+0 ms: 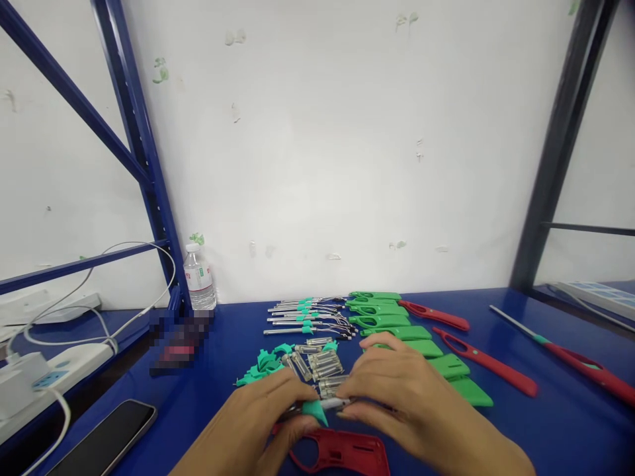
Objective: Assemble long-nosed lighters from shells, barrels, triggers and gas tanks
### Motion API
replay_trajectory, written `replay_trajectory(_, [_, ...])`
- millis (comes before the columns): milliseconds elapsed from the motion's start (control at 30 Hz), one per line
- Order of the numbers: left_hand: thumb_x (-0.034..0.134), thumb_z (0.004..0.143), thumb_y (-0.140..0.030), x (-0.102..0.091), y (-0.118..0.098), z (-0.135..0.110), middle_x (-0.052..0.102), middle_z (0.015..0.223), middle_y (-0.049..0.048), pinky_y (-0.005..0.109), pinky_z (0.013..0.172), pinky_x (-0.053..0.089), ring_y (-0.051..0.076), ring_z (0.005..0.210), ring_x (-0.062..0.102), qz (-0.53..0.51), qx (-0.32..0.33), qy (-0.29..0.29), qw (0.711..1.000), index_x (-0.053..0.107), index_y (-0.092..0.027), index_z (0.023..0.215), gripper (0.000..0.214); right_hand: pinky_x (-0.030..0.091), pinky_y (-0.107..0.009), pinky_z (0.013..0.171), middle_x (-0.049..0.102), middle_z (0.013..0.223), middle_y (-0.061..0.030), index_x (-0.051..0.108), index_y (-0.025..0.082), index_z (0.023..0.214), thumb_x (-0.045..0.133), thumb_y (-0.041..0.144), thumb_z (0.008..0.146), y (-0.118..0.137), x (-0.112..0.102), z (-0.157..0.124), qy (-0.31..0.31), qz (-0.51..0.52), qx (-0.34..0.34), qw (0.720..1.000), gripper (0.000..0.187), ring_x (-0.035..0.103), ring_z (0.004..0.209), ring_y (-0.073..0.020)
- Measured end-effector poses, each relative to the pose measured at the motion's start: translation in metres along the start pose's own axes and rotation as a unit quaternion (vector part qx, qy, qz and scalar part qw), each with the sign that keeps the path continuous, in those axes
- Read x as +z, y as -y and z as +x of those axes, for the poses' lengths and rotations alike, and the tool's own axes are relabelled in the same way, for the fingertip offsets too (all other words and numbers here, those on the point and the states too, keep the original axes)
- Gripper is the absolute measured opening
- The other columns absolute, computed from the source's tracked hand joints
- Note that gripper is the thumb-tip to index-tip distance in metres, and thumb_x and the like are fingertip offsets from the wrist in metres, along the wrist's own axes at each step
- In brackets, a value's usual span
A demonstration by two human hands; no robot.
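Observation:
My left hand (268,416) is closed around one end of a small lighter assembly with a teal trigger piece (313,410). Its pale grey end (333,402) is pinched between the fingers of my right hand (401,390), so both hands grip it at once; fingers cover much of it. Just below, a red lighter shell half (347,451) with a loop-shaped opening lies on the blue table. Behind my hands sit several clear fuel tanks (325,362) and a pile of teal triggers (265,367).
Farther back lie metal lighter tubes with wires (292,322). Green shell halves (381,322) and red shells (489,363) lie right of them, with an assembled red lighter (580,367) beyond. On the left are a phone (104,436), a power strip (64,373) and a water bottle (199,281).

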State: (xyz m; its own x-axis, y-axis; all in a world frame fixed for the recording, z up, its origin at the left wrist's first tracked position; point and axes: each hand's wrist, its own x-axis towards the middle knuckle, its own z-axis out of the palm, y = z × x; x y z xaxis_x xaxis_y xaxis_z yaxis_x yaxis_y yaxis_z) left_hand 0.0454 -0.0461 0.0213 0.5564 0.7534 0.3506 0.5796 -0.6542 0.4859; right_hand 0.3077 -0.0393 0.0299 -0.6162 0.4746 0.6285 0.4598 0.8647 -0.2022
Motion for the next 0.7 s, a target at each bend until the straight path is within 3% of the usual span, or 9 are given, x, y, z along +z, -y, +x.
replay_trajectory(133, [0.059,0.106,-0.033,-0.008,-0.006,-0.005,0.080,0.103,-0.0001,0.026,0.085,0.057,0.020,0.096,0.075,0.000,-0.022,0.027,0.999,0.075,-0.035,0.113,0.018,0.045,-0.038,0.107,0.077,0.085,0.0043,0.076,0.025,0.102,0.065,0.033,0.108,0.004,-0.001,0.000,0.010,-0.008,0.002,1.000,0.015,0.072,0.077,-0.0156])
replay_trajectory(300, [0.061,0.103,-0.027,-0.008,-0.011,-0.007,0.079,0.104,-0.0002,0.026,0.085,0.057,0.022,0.096,0.075,0.028,-0.015,-0.010,0.999,0.075,-0.033,0.113,0.019,0.048,-0.038,0.103,0.078,0.086,0.0029,0.076,0.023,0.105,0.063,0.030,0.109,0.004,0.009,0.000,-0.012,-0.012,-0.017,1.000,0.016,0.073,0.078,-0.0167])
replay_trajectory(433, [0.059,0.105,-0.025,-0.004,-0.010,-0.003,0.080,0.108,0.0022,0.027,0.085,0.057,0.022,0.098,0.075,0.014,-0.008,0.005,1.000,0.076,-0.031,0.115,0.020,0.047,-0.042,0.106,0.080,0.091,0.0023,0.075,0.024,0.109,0.061,0.029,0.109,0.001,0.012,-0.001,-0.018,-0.024,-0.013,0.999,0.015,0.074,0.081,-0.0182])
replay_trajectory(700, [0.068,0.099,-0.016,-0.006,-0.004,-0.004,0.075,0.105,-0.0028,0.021,0.074,0.051,0.015,0.088,0.069,0.019,-0.014,-0.005,1.000,0.071,-0.030,0.105,0.016,0.050,-0.041,0.100,0.076,0.084,0.0025,0.076,0.024,0.104,0.058,0.033,0.111,0.004,0.010,0.001,-0.010,-0.023,-0.009,1.000,0.021,0.071,0.076,-0.0183])
